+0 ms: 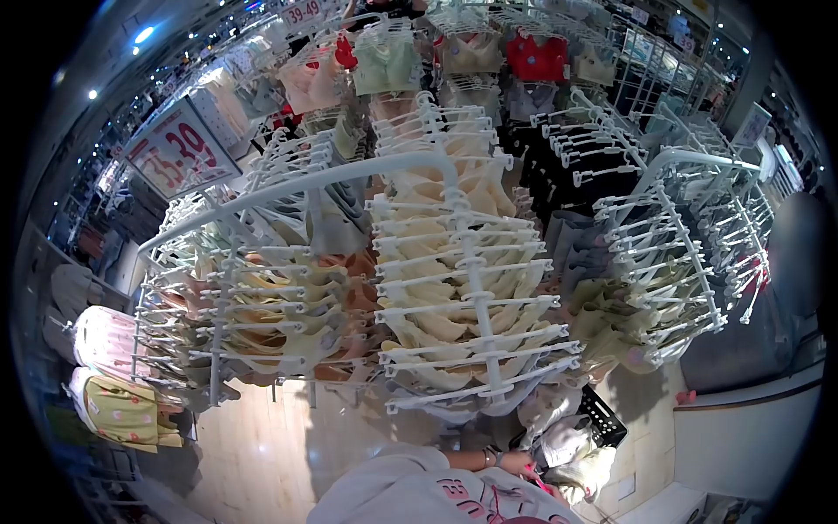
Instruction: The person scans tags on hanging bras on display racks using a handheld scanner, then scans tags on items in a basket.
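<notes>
Clothing racks (332, 177) stand ahead; the left hand (517, 462) holds something pink (539, 481).

- Toward five o'clock I see the left hand (517, 462) holding a slim hot-pink item (539, 482).
- Four o'clock: a black perforated plastic basket (604, 417).
- Dead centre, I have cream fabric bras (436, 298) on white plastic hangers (436, 348).

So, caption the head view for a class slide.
Hands at a pink item beside a black basket, near racks of hanging garments.
</notes>
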The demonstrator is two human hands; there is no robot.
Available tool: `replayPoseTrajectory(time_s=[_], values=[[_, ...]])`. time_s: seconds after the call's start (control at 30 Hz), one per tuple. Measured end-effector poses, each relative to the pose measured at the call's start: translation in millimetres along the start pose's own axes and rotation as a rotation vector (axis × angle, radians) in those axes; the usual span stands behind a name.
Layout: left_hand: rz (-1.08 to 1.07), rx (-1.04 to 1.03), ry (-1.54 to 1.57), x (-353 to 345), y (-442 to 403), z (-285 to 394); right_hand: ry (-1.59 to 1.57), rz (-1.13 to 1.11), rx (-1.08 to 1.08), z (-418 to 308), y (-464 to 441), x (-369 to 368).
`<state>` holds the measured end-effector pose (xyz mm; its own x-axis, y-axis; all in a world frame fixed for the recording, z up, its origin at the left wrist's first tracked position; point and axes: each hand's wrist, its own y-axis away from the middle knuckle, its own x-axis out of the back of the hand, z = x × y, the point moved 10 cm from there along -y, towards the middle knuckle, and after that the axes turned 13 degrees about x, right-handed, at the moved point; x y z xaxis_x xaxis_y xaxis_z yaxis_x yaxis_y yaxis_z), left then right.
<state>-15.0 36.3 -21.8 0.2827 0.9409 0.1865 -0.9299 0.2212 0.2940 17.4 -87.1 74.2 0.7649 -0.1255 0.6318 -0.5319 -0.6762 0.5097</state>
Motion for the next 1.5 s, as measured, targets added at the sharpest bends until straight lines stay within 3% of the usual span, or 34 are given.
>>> replayPoseTrajectory(time_s=[0.07, 0.13, 0.27, 0.37, 0.47, 0.57, 0.67, 0.7, 0.8, 0.9, 1.1, 1.5], values=[[-0.050, 0.142, 0.031, -2, -6, -11, 0.001, 0.019, -0.004, 9, -1, -3], [0.013, 0.134, 0.028, -5, -9, -15, 0.092, 0.078, 0.038, 0, 3, -1], [0.073, 0.133, 0.048, -2, -20, -21, -0.089, 0.079, 0.149, 39, -12, -14], [0.037, 0.007, -0.049, -4, -22, -8, -0.048, 0.087, 0.092, 46, -13, -10], [0.152, -0.302, -0.358, -11, -27, 7, -0.065, 0.131, 0.127, 29, -20, 2], [0.003, 0.149, -0.219, 2, -41, 4, -0.083, 0.196, 0.263, 21, -12, 11], [-0.027, 0.197, -0.235, 9, -41, 27, -0.082, 0.255, 0.384, 10, 4, 17], [0.105, 0.098, -0.208, 18, -38, 37, -0.168, 0.237, 0.309, 27, 1, 8], [0.129, 0.105, -0.234, 16, -45, 33, -0.347, 0.217, 0.126, 59, -5, -8], [0.176, 0.088, -0.201, 18, -44, 35, -0.252, 0.205, 0.098, 53, -18, 0], [0.025, 0.251, -0.186, 5, -46, 34, -0.202, 0.206, 0.098, 28, -36, 19], [-0.001, 0.171, -0.211, -16, -67, 30, -0.206, 0.200, 0.013, 35, -28, 5]])
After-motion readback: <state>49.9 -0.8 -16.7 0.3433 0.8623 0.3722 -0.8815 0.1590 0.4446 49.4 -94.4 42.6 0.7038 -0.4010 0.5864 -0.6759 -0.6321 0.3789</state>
